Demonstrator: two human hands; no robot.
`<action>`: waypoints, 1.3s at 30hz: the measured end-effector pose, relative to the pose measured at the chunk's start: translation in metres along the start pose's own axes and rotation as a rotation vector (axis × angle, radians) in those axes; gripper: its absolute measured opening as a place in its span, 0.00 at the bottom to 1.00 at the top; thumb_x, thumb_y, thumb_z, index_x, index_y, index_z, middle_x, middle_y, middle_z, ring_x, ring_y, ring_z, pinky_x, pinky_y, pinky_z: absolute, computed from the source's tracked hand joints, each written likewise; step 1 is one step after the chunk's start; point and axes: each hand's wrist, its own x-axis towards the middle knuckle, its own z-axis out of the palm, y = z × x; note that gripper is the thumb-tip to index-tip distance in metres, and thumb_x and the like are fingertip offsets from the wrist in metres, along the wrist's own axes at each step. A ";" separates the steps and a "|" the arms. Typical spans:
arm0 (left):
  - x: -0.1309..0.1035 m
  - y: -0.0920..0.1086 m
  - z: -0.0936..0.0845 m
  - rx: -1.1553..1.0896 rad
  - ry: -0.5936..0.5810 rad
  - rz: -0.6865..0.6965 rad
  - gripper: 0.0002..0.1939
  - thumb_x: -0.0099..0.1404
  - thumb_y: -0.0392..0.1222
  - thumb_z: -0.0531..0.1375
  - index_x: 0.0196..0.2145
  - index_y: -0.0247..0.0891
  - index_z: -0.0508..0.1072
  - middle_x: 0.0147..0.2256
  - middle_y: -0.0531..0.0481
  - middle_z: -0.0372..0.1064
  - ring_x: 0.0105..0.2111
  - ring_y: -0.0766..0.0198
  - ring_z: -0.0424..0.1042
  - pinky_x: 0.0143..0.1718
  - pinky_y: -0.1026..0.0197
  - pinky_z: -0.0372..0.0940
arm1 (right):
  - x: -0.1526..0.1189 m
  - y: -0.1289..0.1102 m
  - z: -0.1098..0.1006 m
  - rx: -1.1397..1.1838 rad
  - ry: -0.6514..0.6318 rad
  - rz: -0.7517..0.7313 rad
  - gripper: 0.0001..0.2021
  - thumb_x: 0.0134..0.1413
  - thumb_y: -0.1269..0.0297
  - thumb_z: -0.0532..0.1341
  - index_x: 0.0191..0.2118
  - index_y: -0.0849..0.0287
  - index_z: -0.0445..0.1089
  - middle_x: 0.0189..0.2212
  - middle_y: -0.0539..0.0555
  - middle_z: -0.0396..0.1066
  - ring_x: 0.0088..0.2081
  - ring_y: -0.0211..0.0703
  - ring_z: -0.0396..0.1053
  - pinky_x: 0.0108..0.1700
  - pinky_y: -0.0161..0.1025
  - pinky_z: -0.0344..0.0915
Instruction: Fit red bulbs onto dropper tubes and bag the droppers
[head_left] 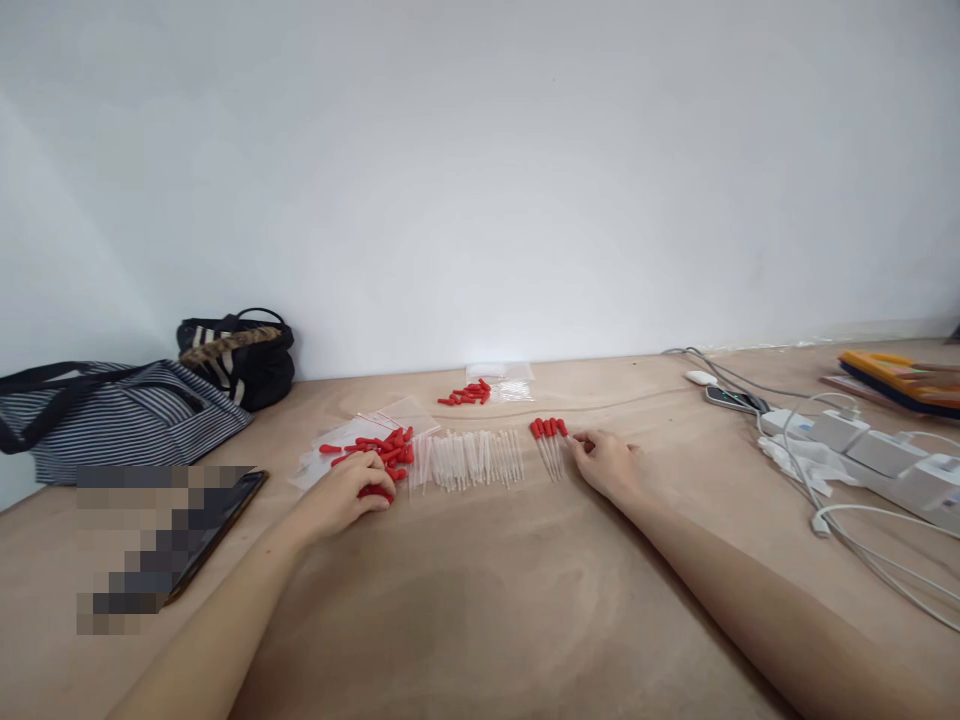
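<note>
My left hand [346, 492] rests at a pile of red rubber bulbs [390, 447]. Its fingers curl over the near side, with red showing between thumb and fingers. To the right of the pile, many thin clear tubes [469, 460] lie side by side in a row. Several droppers [549, 430], clear tubes capped with red bulbs, lie fanned out farther right. My right hand [606, 462] is closed in a pinch at the rightmost dropper, just below its bulb; its fingertips partly hide the contact.
Clear plastic bags [315, 460] lie under and behind the pile. Farther back are more red bulbs [466, 394] and a small bag [514, 385]. A phone [217, 530] and striped bag [142, 415] sit left; a power strip [885, 465] with cables lies right.
</note>
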 end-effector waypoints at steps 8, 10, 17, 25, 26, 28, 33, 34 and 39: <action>0.003 0.009 -0.002 -0.162 0.073 0.068 0.08 0.60 0.41 0.52 0.29 0.39 0.70 0.32 0.51 0.64 0.36 0.62 0.65 0.39 0.62 0.59 | -0.019 -0.030 0.002 0.002 -0.004 -0.282 0.10 0.50 0.61 0.53 0.28 0.55 0.71 0.28 0.51 0.70 0.36 0.42 0.63 0.39 0.42 0.44; 0.004 0.010 0.000 -0.185 0.044 0.092 0.09 0.60 0.39 0.51 0.28 0.39 0.70 0.32 0.51 0.64 0.35 0.63 0.65 0.39 0.63 0.59 | -0.019 -0.043 0.005 -0.034 -0.061 -0.268 0.11 0.50 0.61 0.53 0.27 0.56 0.71 0.29 0.52 0.70 0.37 0.43 0.63 0.39 0.43 0.45; 0.005 0.008 0.003 -0.215 0.112 0.140 0.11 0.62 0.37 0.48 0.30 0.39 0.69 0.33 0.50 0.67 0.35 0.64 0.66 0.39 0.63 0.60 | 0.009 -0.079 0.019 -0.249 -0.261 -0.057 0.13 0.48 0.59 0.54 0.28 0.62 0.71 0.31 0.62 0.70 0.40 0.54 0.64 0.42 0.50 0.48; 0.006 0.065 0.029 -0.327 0.085 0.291 0.07 0.59 0.40 0.53 0.31 0.39 0.70 0.38 0.46 0.68 0.37 0.62 0.67 0.39 0.61 0.62 | 0.030 -0.086 0.032 -0.295 -0.376 0.007 0.09 0.43 0.65 0.57 0.29 0.63 0.71 0.30 0.65 0.70 0.38 0.57 0.66 0.40 0.51 0.51; 0.007 0.074 0.034 -0.323 0.053 0.332 0.07 0.60 0.39 0.53 0.31 0.39 0.70 0.36 0.47 0.69 0.36 0.62 0.68 0.39 0.61 0.62 | 0.030 -0.087 0.032 -0.294 -0.378 0.009 0.09 0.43 0.64 0.57 0.29 0.62 0.71 0.29 0.65 0.70 0.38 0.57 0.66 0.39 0.51 0.52; 0.007 0.088 0.043 -0.286 0.015 0.401 0.10 0.61 0.37 0.50 0.33 0.40 0.71 0.33 0.47 0.70 0.35 0.62 0.68 0.38 0.60 0.62 | 0.030 -0.089 0.028 -0.280 -0.375 0.005 0.09 0.44 0.63 0.57 0.28 0.62 0.71 0.28 0.65 0.70 0.36 0.56 0.66 0.38 0.51 0.53; 0.006 0.098 0.050 -0.248 0.031 0.490 0.20 0.59 0.30 0.46 0.45 0.42 0.68 0.43 0.46 0.69 0.40 0.60 0.67 0.42 0.57 0.62 | 0.022 -0.086 0.001 -0.179 -0.328 -0.096 0.13 0.49 0.61 0.52 0.22 0.61 0.68 0.24 0.59 0.71 0.31 0.49 0.67 0.37 0.45 0.54; 0.005 0.098 0.050 -0.261 0.026 0.486 0.21 0.58 0.29 0.46 0.46 0.43 0.67 0.45 0.47 0.67 0.42 0.60 0.67 0.43 0.56 0.62 | 0.018 -0.083 -0.006 -0.152 -0.314 -0.130 0.13 0.50 0.62 0.51 0.22 0.60 0.67 0.24 0.58 0.71 0.31 0.46 0.67 0.36 0.42 0.55; 0.005 0.102 0.049 -0.390 0.066 0.361 0.17 0.60 0.32 0.47 0.44 0.42 0.68 0.42 0.46 0.67 0.40 0.62 0.67 0.42 0.59 0.63 | -0.011 -0.049 -0.027 0.008 -0.171 -0.379 0.10 0.56 0.65 0.48 0.30 0.60 0.62 0.27 0.52 0.70 0.30 0.39 0.66 0.37 0.37 0.53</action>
